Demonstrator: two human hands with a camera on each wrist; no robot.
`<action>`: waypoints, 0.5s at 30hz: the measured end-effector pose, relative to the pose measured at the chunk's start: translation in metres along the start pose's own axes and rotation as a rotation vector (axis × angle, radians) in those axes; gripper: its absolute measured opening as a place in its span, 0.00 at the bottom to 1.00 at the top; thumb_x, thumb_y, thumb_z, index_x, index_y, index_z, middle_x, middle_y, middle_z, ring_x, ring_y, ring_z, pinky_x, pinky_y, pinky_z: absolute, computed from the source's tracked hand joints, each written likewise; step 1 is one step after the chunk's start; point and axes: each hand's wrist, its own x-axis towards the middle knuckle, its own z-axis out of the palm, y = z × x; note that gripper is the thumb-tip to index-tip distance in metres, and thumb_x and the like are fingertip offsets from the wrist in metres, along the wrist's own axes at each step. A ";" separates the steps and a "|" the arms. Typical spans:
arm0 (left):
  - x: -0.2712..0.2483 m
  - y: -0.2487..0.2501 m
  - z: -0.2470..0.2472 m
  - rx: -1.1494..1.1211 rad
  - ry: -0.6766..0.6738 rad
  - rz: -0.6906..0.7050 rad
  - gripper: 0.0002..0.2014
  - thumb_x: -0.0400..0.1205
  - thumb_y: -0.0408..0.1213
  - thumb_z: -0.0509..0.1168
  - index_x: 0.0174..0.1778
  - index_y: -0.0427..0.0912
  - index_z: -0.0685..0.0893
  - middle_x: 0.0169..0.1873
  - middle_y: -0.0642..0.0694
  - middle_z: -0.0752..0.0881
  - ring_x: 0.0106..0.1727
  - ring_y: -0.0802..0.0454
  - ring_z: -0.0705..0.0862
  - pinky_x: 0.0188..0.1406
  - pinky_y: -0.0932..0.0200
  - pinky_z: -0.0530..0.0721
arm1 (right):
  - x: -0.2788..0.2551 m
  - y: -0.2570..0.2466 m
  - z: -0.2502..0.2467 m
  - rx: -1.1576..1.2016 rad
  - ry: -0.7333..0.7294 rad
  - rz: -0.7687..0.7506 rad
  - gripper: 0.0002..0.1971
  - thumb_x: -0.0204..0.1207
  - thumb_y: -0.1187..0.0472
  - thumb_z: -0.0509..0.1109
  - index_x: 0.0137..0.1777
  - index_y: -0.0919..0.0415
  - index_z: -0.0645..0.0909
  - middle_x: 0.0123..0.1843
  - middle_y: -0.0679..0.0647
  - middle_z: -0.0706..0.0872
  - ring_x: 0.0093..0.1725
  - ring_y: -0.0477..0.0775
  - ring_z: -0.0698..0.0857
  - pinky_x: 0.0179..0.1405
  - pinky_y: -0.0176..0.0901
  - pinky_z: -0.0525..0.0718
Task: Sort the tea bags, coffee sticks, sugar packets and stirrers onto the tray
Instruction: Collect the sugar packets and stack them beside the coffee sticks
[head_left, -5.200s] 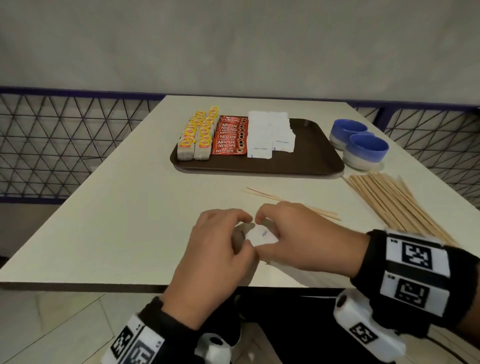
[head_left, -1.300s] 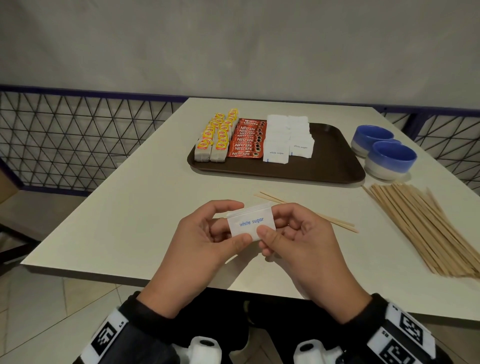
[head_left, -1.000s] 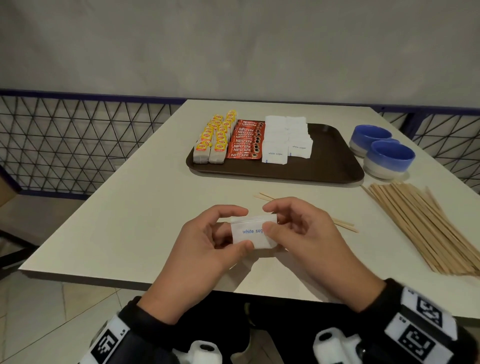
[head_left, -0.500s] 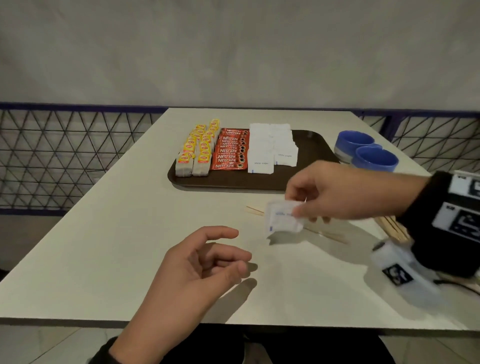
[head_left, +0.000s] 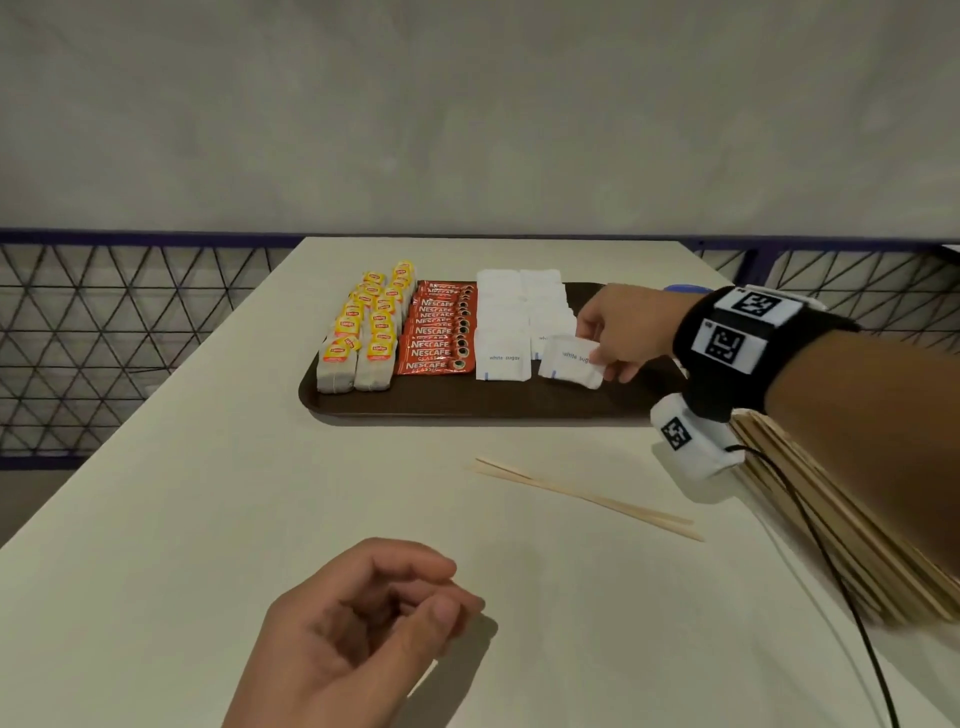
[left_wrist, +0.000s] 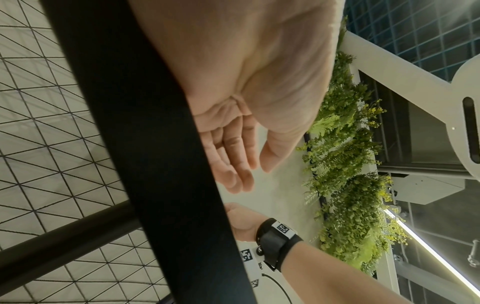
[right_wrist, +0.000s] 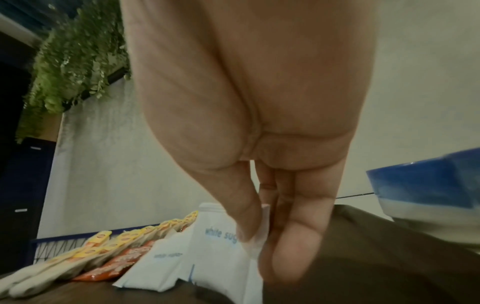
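Note:
My right hand (head_left: 597, 349) reaches over the brown tray (head_left: 467, 402) and pinches a white sugar packet (head_left: 570, 361) by its right edge, low over the front of the right sugar row. In the right wrist view thumb and fingers (right_wrist: 246, 222) pinch that sugar packet (right_wrist: 218, 246). On the tray lie yellow tea bags (head_left: 363, 332), red coffee sticks (head_left: 439, 338) and rows of sugar packets (head_left: 501, 322). Two wooden stirrers (head_left: 587, 498) lie on the table in front of the tray. My left hand (head_left: 363, 623) hovers near the front edge, loosely curled and empty.
A pile of wooden stirrers (head_left: 831, 519) lies at the right under my forearm. A blue bowl (right_wrist: 426, 197) stands just right of the tray. The cream table (head_left: 208, 519) ends at a metal mesh railing (head_left: 104, 338) on the left.
My right hand carried the sugar packet from near the table's front to the tray's right sugar row. The left hand let go of it and stayed near the front edge.

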 end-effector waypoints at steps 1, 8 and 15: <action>0.001 0.000 0.000 0.002 -0.011 0.002 0.06 0.66 0.42 0.80 0.33 0.45 0.92 0.32 0.32 0.92 0.31 0.43 0.90 0.35 0.64 0.88 | 0.005 0.000 0.000 -0.005 -0.004 0.014 0.06 0.83 0.73 0.69 0.54 0.62 0.82 0.51 0.63 0.91 0.47 0.59 0.94 0.39 0.45 0.94; 0.006 -0.005 -0.003 0.003 -0.003 0.024 0.29 0.51 0.69 0.83 0.34 0.47 0.92 0.29 0.33 0.91 0.29 0.46 0.89 0.32 0.69 0.84 | 0.025 0.000 0.002 0.013 0.052 0.060 0.13 0.81 0.77 0.68 0.61 0.62 0.81 0.45 0.60 0.89 0.38 0.57 0.91 0.38 0.46 0.93; 0.007 -0.009 -0.006 -0.019 -0.016 0.013 0.28 0.52 0.68 0.84 0.33 0.48 0.92 0.30 0.33 0.91 0.29 0.45 0.90 0.33 0.66 0.87 | 0.032 -0.004 0.008 0.038 0.063 0.070 0.21 0.78 0.63 0.79 0.68 0.63 0.79 0.55 0.59 0.86 0.45 0.62 0.93 0.52 0.58 0.94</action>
